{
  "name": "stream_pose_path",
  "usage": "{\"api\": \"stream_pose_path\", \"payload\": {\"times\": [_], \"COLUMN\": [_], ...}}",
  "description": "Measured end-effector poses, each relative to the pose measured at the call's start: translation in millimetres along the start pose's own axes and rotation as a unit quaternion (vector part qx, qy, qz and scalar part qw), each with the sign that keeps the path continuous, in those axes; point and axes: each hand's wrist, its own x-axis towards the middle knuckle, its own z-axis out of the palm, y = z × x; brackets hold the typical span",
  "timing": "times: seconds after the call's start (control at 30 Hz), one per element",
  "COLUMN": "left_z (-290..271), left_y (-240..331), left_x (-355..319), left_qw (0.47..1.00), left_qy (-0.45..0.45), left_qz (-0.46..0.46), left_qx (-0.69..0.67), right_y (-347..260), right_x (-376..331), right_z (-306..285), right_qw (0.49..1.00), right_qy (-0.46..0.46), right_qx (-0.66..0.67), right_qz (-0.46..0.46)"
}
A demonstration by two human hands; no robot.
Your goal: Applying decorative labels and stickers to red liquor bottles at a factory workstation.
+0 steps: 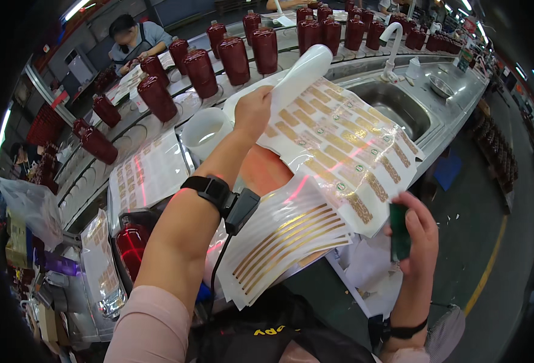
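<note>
My left hand (253, 114) is closed on the edge of a white backing sheet (303, 72), which curls up and back over the far side. Below it spreads a large sheet of gold decals (339, 148), with rows of gold patches and small green round marks, reaching over the sink's near edge. At the sheet's right corner my right hand (421, 233) grips a flat dark green scraper (399, 233), held clear of the decals. Nearer me lie overlapping sheets with gold stripes (285, 242). A dark red glass bottle (132, 248) rests left of my left forearm.
Many dark red bottles (237, 60) stand along the conveyor (188, 100) ahead. A white tub (205, 130) sits beyond my left forearm. To the right are a steel sink (394, 106), a white faucet (390, 57) and a metal bowl (441, 86). Across the conveyor a person (137, 42) works.
</note>
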Motion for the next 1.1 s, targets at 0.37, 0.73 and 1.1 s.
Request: {"api": "stream_pose_path", "payload": {"times": [0.37,0.73,1.1], "left_z": [-5.7,-64.4,-214.3], "left_y": [119.7,187.5,198.1], "left_x": [-52.7,-52.7,-76.1], "left_qw": [0.951,0.938,0.935], "left_qy": [-0.173,-0.201,-0.227], "left_qz": [0.239,0.278,0.21], "left_qx": [0.095,0.04,0.175], "right_y": [30.2,-31.4,111.8], "right_x": [168.1,100.9,-108.1], "right_z": [89.0,-59.3,-285.8], "right_qw": [0.976,0.987,0.859], "right_qy": [-0.075,0.051,0.36], "right_qx": [0.111,0.136,-0.051], "right_qz": [0.174,0.066,0.361]}}
